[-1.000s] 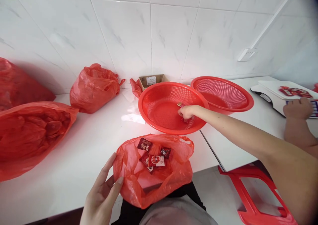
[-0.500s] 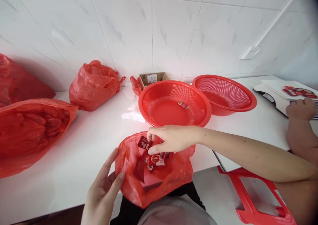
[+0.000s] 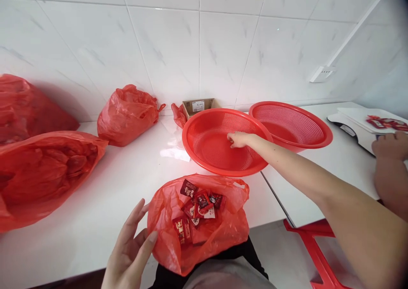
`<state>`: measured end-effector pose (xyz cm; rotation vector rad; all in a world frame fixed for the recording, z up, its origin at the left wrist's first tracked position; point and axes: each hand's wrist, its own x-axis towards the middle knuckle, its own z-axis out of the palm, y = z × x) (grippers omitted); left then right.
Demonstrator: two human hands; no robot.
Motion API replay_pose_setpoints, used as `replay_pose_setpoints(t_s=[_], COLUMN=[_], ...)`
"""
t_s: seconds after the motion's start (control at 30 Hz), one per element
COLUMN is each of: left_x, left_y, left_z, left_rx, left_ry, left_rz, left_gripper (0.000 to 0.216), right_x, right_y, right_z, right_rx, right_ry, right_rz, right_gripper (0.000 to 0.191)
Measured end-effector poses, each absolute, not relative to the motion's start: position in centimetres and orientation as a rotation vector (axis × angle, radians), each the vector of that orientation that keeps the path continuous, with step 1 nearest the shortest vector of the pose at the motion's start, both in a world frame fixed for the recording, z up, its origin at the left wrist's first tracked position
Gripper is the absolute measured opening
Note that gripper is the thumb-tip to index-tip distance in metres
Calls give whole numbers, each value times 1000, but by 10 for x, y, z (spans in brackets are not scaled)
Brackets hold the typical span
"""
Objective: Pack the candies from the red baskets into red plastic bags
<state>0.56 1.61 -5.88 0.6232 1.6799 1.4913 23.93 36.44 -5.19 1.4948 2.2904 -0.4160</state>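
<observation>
— Where are your hands just now?
— My left hand (image 3: 130, 246) is spread flat, fingertips against the red bag (image 3: 229, 231) at the lower middle, likely steadying its mouth so the packets (image 3: 199, 204) inside show. My right hand (image 3: 239, 139) is curled inside the near basket (image 3: 207, 151). I can't tell if it grips anything.
— Any writing?
— White characters on the packets, unreadable. The box (image 3: 199, 106) has a label, and that's unreadable too.

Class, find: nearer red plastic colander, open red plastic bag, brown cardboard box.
nearer red plastic colander (image 3: 210, 148): head view, mesh floor.
open red plastic bag (image 3: 234, 229): head view, right side.
brown cardboard box (image 3: 198, 106): head view, label.
</observation>
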Motion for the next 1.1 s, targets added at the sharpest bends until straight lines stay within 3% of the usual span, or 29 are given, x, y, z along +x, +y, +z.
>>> replay_pose_setpoints(t_s=[0.17,0.37,0.5,0.63,0.73,0.87,1.1], left_x=[10,8,-2,-9,-15,-29,-48], left_y=[18,17,18,17,13,5,4], left_z=[-57,-62,-68,-70,-72,-77,-81], left_rx=[678,708,770,835,861,812,811], left_ry=[1669,1650,1669,1636,1668,1712,1785], left_rz=[1500,1478,1340,1218,1173,1230,1230], left_gripper=[62,66,67,47,37,34,39], right_x=[226,217,205,195,209,250,294], right_y=[358,314,239,174,157,149,133], right_z=[-54,-11,11,6,1,-5,-48], right_rx=[1286,1189,924,676,757,985,1001], right_ry=[2271,2595,2984,3132,3199,3170,2972], right_rz=[-637,-921,-1285,-980,-786,-762,-537], right_gripper=[19,16,12,19,26,27,21])
